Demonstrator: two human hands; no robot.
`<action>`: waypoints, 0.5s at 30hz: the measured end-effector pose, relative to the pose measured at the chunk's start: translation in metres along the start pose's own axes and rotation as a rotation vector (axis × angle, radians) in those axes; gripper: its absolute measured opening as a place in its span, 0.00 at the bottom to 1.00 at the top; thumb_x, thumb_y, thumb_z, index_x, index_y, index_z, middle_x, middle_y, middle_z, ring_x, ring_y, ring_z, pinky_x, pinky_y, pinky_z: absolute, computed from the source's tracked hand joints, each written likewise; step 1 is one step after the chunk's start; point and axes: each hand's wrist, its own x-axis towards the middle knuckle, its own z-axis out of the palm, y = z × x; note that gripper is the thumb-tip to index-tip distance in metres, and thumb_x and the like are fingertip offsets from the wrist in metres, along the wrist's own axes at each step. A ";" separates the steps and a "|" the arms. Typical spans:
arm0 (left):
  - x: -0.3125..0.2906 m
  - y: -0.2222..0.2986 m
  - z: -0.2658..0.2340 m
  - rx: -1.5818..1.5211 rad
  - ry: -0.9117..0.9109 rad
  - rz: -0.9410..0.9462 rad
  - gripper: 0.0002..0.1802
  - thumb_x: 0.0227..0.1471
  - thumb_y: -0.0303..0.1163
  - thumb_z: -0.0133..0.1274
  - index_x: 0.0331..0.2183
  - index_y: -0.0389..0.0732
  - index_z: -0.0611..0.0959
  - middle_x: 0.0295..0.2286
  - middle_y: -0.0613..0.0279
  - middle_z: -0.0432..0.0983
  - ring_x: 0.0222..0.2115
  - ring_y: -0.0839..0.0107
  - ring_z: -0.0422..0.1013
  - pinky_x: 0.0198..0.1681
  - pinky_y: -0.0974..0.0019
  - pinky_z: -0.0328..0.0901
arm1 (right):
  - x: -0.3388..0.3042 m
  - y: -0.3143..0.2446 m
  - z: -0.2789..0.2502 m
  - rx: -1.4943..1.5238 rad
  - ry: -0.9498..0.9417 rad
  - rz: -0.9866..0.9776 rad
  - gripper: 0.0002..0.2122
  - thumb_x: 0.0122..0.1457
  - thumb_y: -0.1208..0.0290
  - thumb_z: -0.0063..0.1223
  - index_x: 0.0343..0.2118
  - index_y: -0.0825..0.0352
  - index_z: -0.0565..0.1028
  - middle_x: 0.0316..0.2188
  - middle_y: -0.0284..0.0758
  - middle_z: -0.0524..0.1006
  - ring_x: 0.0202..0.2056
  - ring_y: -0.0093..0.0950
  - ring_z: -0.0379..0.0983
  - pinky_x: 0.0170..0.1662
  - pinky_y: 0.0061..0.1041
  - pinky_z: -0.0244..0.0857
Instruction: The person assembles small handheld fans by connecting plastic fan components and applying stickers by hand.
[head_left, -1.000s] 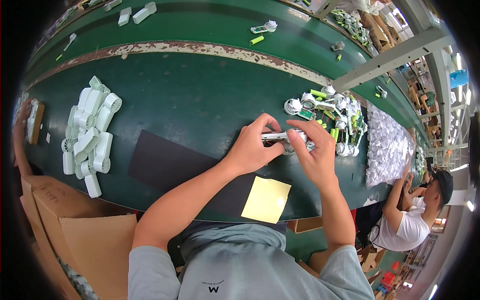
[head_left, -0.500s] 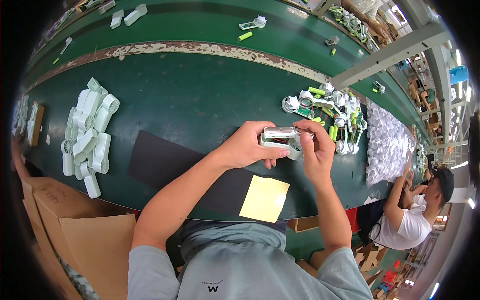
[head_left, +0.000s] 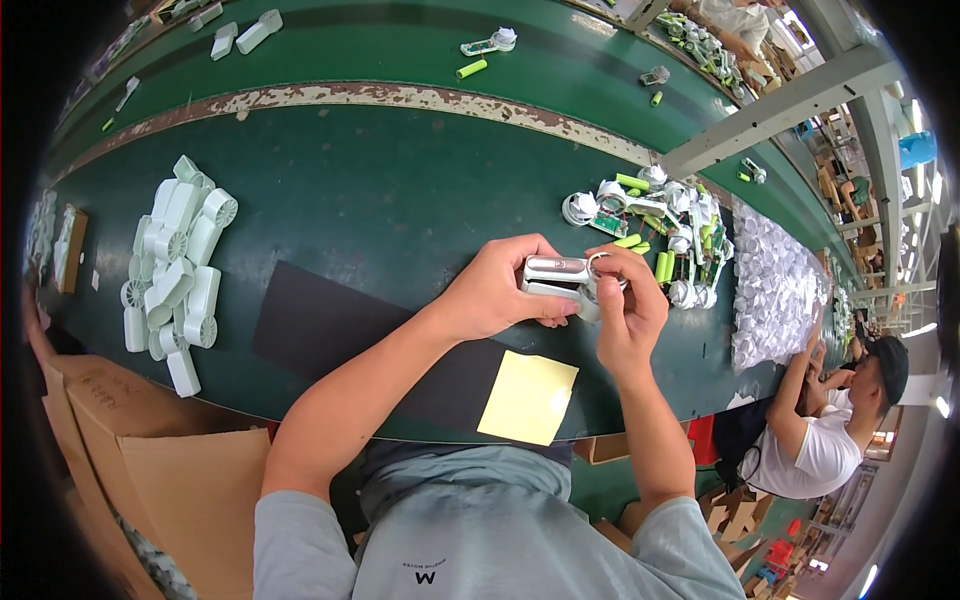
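Over the green table, both my hands hold a pale handheld fan body (head_left: 556, 267), made of two long shell pieces with a narrow gap between them. My left hand (head_left: 492, 288) is wrapped round its long left end, thumb along the near piece. The fingers and thumb of my right hand (head_left: 632, 300) pinch its round right end and hide part of it. Beyond that hand lies a pile of white fan heads with green circuit boards and yellow-green battery cells (head_left: 665, 266). Beneath my forearms are a black mat (head_left: 310, 318) and a yellow paper square (head_left: 528, 398).
A heap of pale fan shells (head_left: 172, 270) lies at left. Bagged white parts (head_left: 775, 285) stand at right, near a seated co-worker (head_left: 820, 430). Behind the table runs a green conveyor (head_left: 370, 50) carrying scattered parts. A cardboard box (head_left: 200, 490) is at lower left.
The fan body has turned slightly in my hands, and the red wire seen between its pieces no longer shows. Parts on the conveyor have shifted left.
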 end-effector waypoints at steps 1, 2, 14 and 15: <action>0.000 0.000 0.000 -0.001 0.001 0.000 0.17 0.50 0.21 0.68 0.39 0.32 0.77 0.31 0.56 0.82 0.29 0.73 0.80 0.34 0.68 0.77 | -0.002 0.001 0.001 0.004 0.010 -0.005 0.07 0.65 0.74 0.55 0.41 0.72 0.77 0.41 0.44 0.80 0.40 0.32 0.78 0.44 0.27 0.70; 0.000 -0.001 -0.001 0.018 -0.008 -0.003 0.18 0.50 0.20 0.68 0.40 0.33 0.77 0.31 0.56 0.82 0.30 0.72 0.80 0.35 0.68 0.77 | -0.004 0.001 0.004 0.005 0.009 -0.004 0.07 0.65 0.74 0.55 0.41 0.72 0.77 0.41 0.44 0.80 0.40 0.32 0.78 0.44 0.27 0.70; -0.001 0.000 0.001 0.084 0.018 0.019 0.18 0.48 0.20 0.70 0.40 0.32 0.80 0.33 0.58 0.82 0.32 0.73 0.80 0.37 0.68 0.77 | -0.012 0.001 0.009 0.014 0.098 -0.009 0.08 0.67 0.73 0.53 0.41 0.72 0.77 0.43 0.45 0.79 0.40 0.30 0.76 0.41 0.24 0.68; -0.001 0.000 0.000 0.117 0.029 0.016 0.18 0.48 0.20 0.70 0.40 0.32 0.80 0.33 0.58 0.82 0.32 0.74 0.80 0.38 0.69 0.77 | -0.013 0.002 0.008 0.015 0.099 -0.009 0.08 0.67 0.73 0.53 0.41 0.72 0.77 0.43 0.45 0.79 0.40 0.30 0.76 0.41 0.24 0.68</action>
